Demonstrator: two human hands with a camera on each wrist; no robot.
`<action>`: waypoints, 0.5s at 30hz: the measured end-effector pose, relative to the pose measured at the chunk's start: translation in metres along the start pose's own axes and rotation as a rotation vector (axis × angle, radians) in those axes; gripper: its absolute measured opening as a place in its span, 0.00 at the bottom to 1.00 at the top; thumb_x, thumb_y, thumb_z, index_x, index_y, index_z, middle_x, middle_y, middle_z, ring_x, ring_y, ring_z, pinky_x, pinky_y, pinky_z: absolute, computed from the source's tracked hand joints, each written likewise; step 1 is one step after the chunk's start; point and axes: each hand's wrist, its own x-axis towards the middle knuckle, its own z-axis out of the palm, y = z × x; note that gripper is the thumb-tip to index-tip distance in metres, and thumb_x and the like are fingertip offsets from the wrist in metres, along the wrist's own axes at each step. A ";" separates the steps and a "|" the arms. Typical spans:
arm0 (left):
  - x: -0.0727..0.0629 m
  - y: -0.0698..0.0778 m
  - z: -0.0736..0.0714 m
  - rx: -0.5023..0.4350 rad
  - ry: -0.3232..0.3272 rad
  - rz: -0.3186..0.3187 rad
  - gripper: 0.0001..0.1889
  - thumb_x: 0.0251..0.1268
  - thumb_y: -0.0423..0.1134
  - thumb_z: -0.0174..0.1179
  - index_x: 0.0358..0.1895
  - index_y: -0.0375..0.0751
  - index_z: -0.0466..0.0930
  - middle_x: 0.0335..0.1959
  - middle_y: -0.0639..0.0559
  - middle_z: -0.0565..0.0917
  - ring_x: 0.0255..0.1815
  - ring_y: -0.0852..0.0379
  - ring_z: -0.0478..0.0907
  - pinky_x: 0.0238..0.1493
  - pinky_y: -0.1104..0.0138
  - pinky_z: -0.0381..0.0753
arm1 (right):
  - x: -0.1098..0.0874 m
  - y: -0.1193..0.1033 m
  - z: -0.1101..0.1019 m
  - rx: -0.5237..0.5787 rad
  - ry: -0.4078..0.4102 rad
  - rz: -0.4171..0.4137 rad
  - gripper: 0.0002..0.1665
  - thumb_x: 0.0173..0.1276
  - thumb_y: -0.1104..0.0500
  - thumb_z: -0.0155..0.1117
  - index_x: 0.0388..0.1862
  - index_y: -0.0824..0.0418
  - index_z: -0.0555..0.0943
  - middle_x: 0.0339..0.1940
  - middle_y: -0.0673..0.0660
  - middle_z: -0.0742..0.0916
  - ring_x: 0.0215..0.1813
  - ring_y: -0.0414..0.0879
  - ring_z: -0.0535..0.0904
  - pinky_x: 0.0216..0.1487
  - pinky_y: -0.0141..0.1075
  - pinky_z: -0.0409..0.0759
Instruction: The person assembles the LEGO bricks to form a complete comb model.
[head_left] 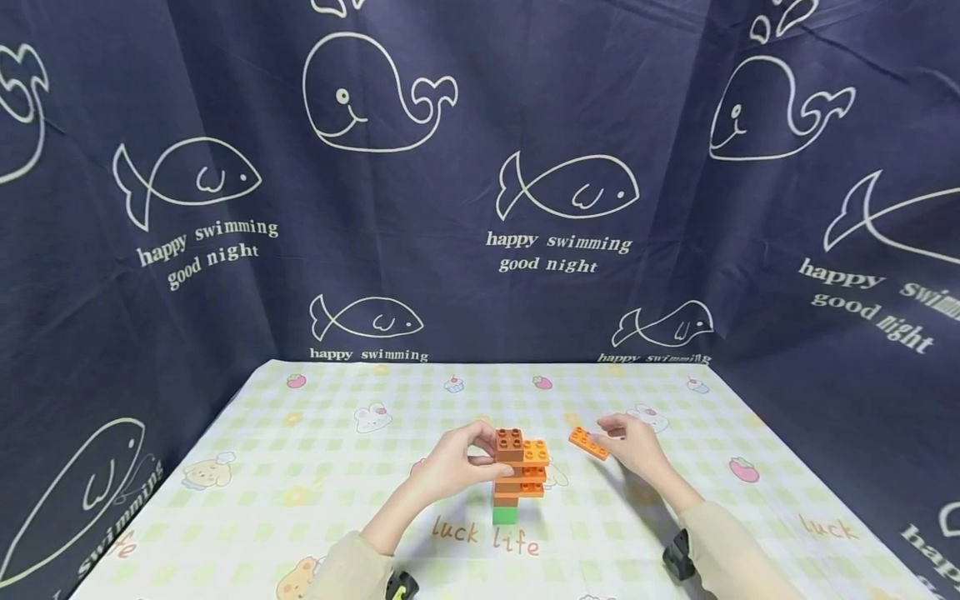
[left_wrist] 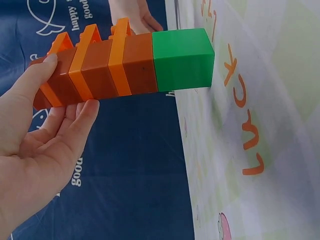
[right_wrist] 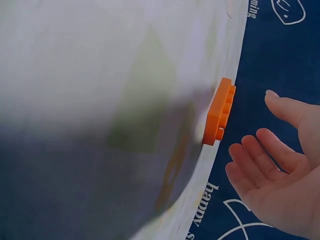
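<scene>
A toy-brick tower [left_wrist: 97, 67] stands upright in the middle of the table, on a green block [head_left: 505, 514]. Brown blocks and orange plates alternate above it, up to a brown block [head_left: 508, 444] on top; the plates jut out to the right. My left hand [head_left: 450, 467] grips the upper part between thumb and fingers. To the tower's right, a loose orange building-brick plate [right_wrist: 218, 112] lies on the cloth, studs up. My right hand [right_wrist: 272, 170] is beside it with fingers loosely extended, and a gap shows between them in the right wrist view.
A pale checked tablecloth [head_left: 300, 450] with cartoon prints and lettering covers the table. Dark blue curtains [head_left: 480, 275] with white whales and fish stand close behind and along both sides. Dark bands [head_left: 678, 557] circle both wrists.
</scene>
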 end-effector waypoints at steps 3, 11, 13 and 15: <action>0.000 0.000 0.000 -0.004 -0.001 0.007 0.19 0.52 0.41 0.70 0.44 0.37 0.74 0.39 0.50 0.79 0.46 0.54 0.78 0.47 0.77 0.80 | 0.000 0.001 0.001 -0.020 -0.017 0.013 0.20 0.59 0.61 0.67 0.47 0.73 0.79 0.44 0.69 0.84 0.46 0.61 0.80 0.51 0.50 0.79; 0.001 -0.001 0.000 0.000 -0.004 0.015 0.18 0.52 0.40 0.69 0.42 0.38 0.74 0.38 0.51 0.79 0.45 0.56 0.78 0.47 0.77 0.80 | 0.000 0.006 0.005 -0.060 -0.037 0.013 0.20 0.58 0.61 0.68 0.46 0.73 0.79 0.43 0.69 0.84 0.44 0.59 0.81 0.48 0.49 0.80; 0.001 -0.002 0.000 0.003 -0.004 0.017 0.18 0.53 0.40 0.69 0.42 0.38 0.74 0.38 0.51 0.79 0.45 0.55 0.78 0.47 0.77 0.80 | 0.000 0.006 0.006 -0.071 -0.041 0.021 0.20 0.58 0.61 0.68 0.46 0.73 0.79 0.43 0.69 0.84 0.44 0.59 0.81 0.48 0.49 0.80; 0.001 -0.002 0.000 0.001 -0.002 0.021 0.17 0.52 0.40 0.69 0.42 0.37 0.74 0.38 0.51 0.79 0.45 0.55 0.78 0.47 0.76 0.80 | 0.000 0.006 0.007 -0.081 -0.050 0.031 0.20 0.57 0.62 0.68 0.46 0.73 0.79 0.43 0.69 0.84 0.43 0.58 0.81 0.48 0.49 0.80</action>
